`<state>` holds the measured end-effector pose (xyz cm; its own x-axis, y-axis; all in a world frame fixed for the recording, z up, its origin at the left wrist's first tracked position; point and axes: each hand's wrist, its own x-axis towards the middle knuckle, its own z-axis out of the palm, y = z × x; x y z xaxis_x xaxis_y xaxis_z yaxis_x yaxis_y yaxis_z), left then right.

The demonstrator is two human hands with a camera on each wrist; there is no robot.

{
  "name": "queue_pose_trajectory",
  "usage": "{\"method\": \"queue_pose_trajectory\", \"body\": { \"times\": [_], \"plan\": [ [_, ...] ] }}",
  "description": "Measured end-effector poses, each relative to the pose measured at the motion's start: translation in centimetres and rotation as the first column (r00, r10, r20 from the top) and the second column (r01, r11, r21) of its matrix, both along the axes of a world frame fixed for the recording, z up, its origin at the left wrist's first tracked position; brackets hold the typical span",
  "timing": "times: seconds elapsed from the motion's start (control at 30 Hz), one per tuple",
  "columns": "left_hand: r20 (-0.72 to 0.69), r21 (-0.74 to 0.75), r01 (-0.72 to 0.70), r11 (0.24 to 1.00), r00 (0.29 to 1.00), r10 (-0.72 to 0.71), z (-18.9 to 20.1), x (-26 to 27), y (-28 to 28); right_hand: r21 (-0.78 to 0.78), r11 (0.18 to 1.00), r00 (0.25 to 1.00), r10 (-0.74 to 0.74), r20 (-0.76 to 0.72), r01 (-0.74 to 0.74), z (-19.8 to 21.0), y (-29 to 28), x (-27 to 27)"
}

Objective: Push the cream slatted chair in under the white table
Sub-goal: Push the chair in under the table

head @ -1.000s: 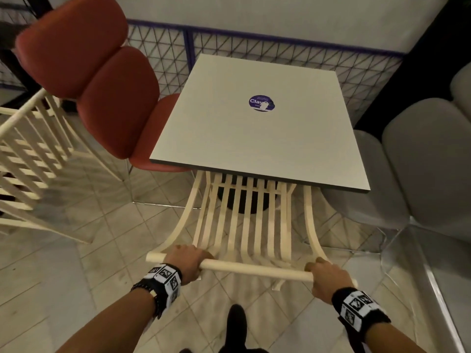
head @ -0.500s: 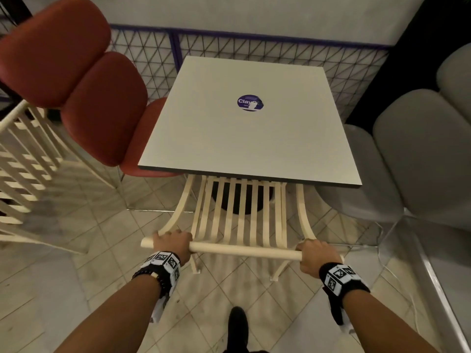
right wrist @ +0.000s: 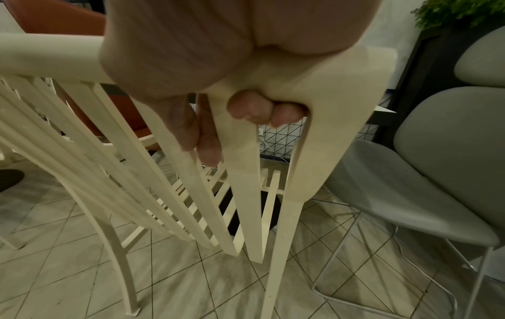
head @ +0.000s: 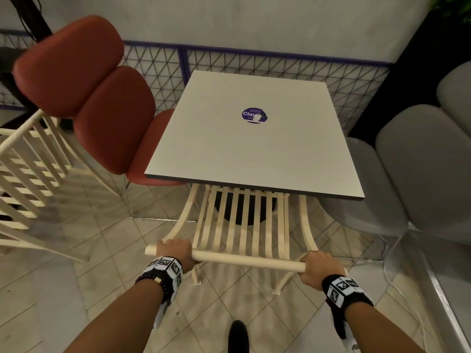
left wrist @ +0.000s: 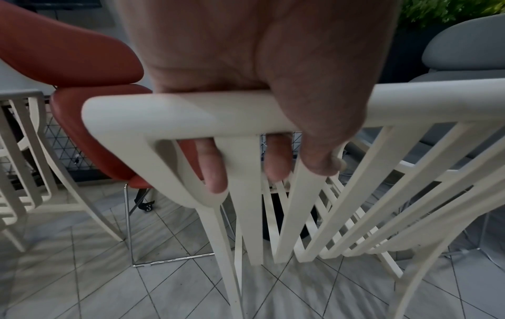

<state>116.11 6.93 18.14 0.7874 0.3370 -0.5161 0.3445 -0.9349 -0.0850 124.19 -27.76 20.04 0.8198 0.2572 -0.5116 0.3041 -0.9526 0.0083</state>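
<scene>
The cream slatted chair stands at the near edge of the white table, its seat hidden under the tabletop and only the backrest showing. My left hand grips the left end of the round top rail, fingers curled over it and between the slats. My right hand grips the rail's right end the same way, fingertips tucked behind the corner post. The table's dark round base shows through the slats.
A red padded chair sits at the table's left side and grey padded chairs at its right. Another cream slatted chair stands far left. A wire-mesh fence runs behind the table. My shoe is on the tiled floor.
The chair has slid forward, more of its seat and slats going under the tabletop. Both hands kept their grip on the top rail and moved with it.
</scene>
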Motion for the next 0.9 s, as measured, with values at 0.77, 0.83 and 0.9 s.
{"method": "queue_pose_trajectory", "body": {
  "times": [0.77, 0.83, 0.9],
  "plan": [
    [-0.028, 0.018, 0.052, 0.998, 0.998, -0.052, 0.4, -1.6, -0.9, -0.016, 0.999, 1.000, -0.030, -0.002, 0.030, -0.7, -0.8, -1.2],
    [-0.025, 0.013, 0.051, 0.999, 0.998, -0.051, 0.6, -1.7, -0.8, -0.006, 0.999, 0.999, -0.033, 0.000, 0.033, -0.7, -0.6, -1.3],
    [-0.026, 0.016, 0.052, 0.998, 0.998, -0.052, 0.3, -1.6, -0.6, -0.004, 0.999, 0.999, -0.039, 0.003, 0.039, -0.4, -0.5, -1.4]
  ]
}}
